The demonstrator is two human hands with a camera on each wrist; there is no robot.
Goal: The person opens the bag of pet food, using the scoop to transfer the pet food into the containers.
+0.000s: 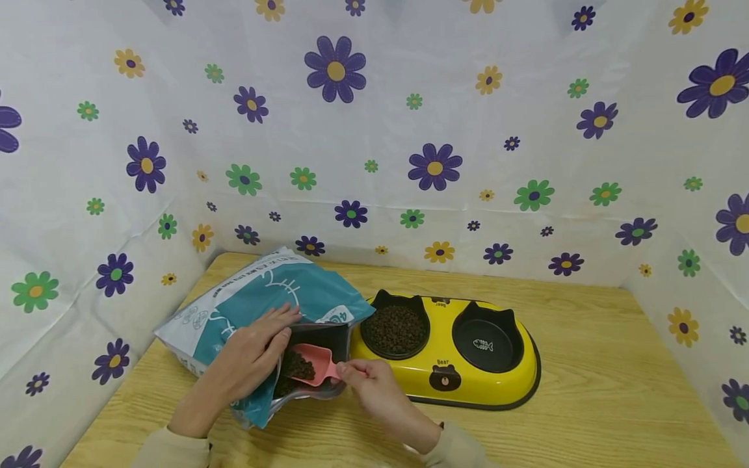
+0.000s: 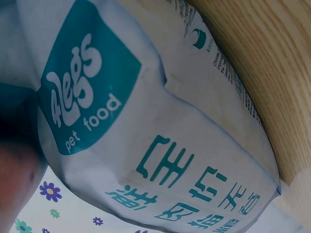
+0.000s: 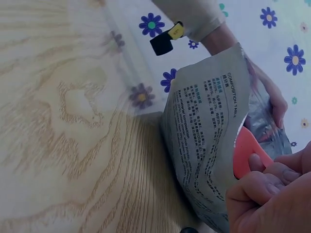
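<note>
A teal and white pet food bag [image 1: 318,283] lies on its side with its mouth toward the right. My left hand [image 1: 248,357] rests on top of it near the mouth, the fingers stretched over the teal surface. In my right hand [image 1: 380,396] I pinch the handle of a pink scoop [image 1: 318,364]. The scoop's bowl is inside the bag's mouth and carries brown kibble [image 1: 300,367]. Seen from the right wrist, the scoop [image 3: 248,150] shows at the bag's edge, partly hidden by my fingers. The left wrist view shows the printed bag [image 2: 121,121] close up.
Right of the bag stands a yellow double feeder [image 1: 409,380]. Its left black bowl [image 1: 427,325] contains kibble [image 1: 396,328]; the right black bowl [image 1: 488,357] shows a fish-bone print. All stand on a wooden table [image 1: 614,364] bordered by a flowered sheet [image 1: 386,117].
</note>
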